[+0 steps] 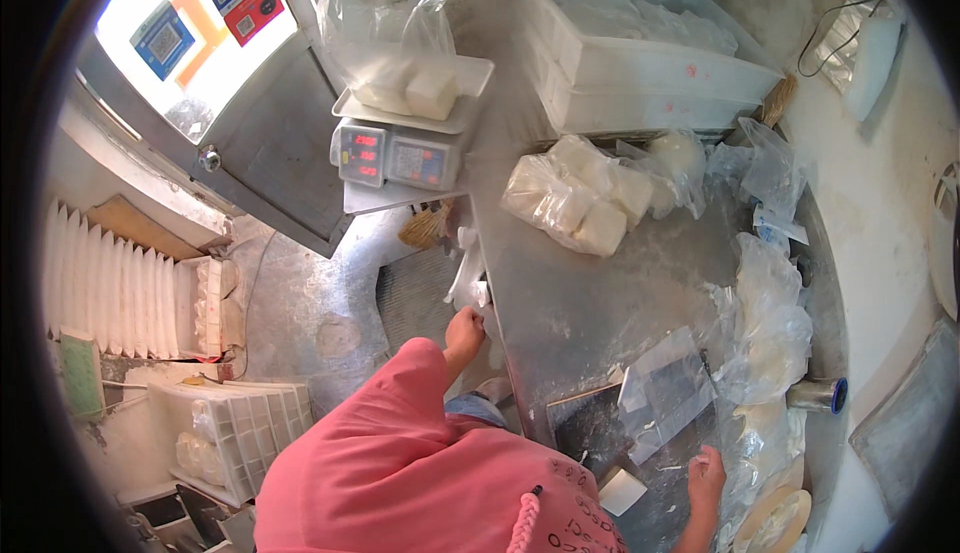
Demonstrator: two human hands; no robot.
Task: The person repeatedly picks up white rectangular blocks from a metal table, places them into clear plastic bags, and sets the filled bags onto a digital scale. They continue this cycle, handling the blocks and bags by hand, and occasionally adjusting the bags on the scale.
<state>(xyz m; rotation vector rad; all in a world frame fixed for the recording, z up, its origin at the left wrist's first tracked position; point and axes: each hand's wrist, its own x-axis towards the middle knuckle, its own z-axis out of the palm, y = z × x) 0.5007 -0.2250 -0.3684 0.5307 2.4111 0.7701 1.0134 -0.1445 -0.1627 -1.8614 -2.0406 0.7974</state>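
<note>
My left hand [465, 330] is low beside the table's left edge, its fingers curled just below thin white plastic bags [469, 275] hanging there; whether it grips one is unclear. My right hand [706, 470], fingers bent, is over the lower right of the metal table [570, 305]; its grip is unclear. Left of it lie a white block [622, 491], seemingly dough, and a clear plastic bag [666, 395] over a dark board [581, 422]. Farther up, pale blocks [581, 193] sit bagged in clear plastic. More blocks [409, 91] rest in a bag on the scale's tray [474, 76].
A digital scale [397, 155] with a lit display stands at the upper left. Stacked white plastic crates [637, 87] stand at the back. Crumpled bags [769, 313] and a metal cylinder [817, 396] line the right side. A grey door [277, 132] and a slatted white crate [247, 433] are left.
</note>
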